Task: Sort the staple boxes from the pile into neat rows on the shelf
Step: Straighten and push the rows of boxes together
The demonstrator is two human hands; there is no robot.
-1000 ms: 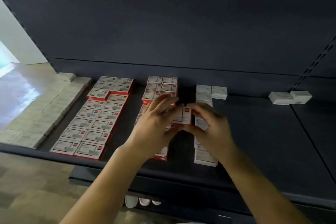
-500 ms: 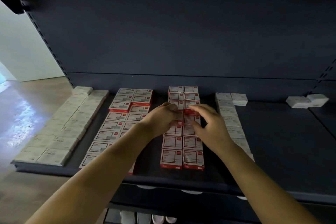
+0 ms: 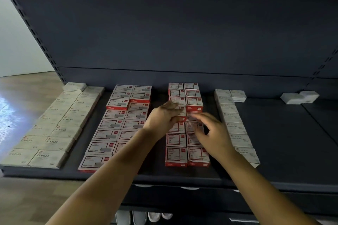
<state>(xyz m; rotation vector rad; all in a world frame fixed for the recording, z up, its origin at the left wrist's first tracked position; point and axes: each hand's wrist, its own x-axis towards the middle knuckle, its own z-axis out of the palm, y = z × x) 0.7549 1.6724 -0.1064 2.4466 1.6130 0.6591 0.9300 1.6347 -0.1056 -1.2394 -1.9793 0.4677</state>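
2 hands are seen over the middle block of red-and-white staple boxes (image 3: 176, 154) on the dark shelf (image 3: 285, 151). The left hand (image 3: 164, 118) is laid flat, fingers extended, its fingertips resting on a box in the left column of that block; nothing is gripped. The right hand (image 3: 213, 134) is held just above the right column with fingers spread and loosely bent, blurred, and no box is seen enclosed by it; whether the fingertips touch the boxes below cannot be told.

The middle block is arranged in 2 columns running from the shelf's front edge to its back panel, with the rear boxes stacked a layer higher. To the left, a second 2-column block of red-and-white boxes (image 3: 113, 124) is set, partly covered by the left forearm. Further left, pale boxes marked STAPLES (image 3: 54, 128) are laid in 2 columns, with 1 box stacked on top at the back. To the right of the hands, a single column of white boxes (image 3: 236, 126) is lined up, with 1 extra box beside its rear end. Well apart at the far right, 2 white boxes (image 3: 300, 97) are placed near the back panel. Shoes (image 3: 142, 217) are visible below the shelf.
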